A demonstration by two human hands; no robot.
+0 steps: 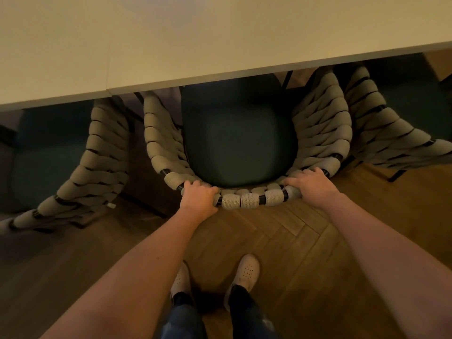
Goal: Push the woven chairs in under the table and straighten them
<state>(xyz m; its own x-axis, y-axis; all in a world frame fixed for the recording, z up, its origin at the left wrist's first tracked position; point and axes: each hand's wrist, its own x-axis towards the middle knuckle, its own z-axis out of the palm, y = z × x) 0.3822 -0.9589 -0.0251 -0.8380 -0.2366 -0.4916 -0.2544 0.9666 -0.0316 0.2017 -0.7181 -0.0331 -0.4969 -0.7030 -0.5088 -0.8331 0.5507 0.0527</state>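
Note:
A woven chair (252, 199) with a curved beige rope back and a dark green seat cushion stands in front of me, its seat partly under the pale table (171, 45). My left hand (199, 196) grips the top rail of the back at its left. My right hand (310, 185) grips the same rail at its right. Another woven chair (97, 162) stands to the left, its seat mostly beneath the table edge. A third woven chair (381, 128) stands to the right, close against the middle one.
Herringbone wood floor (293, 241) runs beneath and behind the chairs. My two feet in light shoes (247, 270) stand just behind the middle chair. Dark metal chair legs (146, 204) show between the left and middle chairs.

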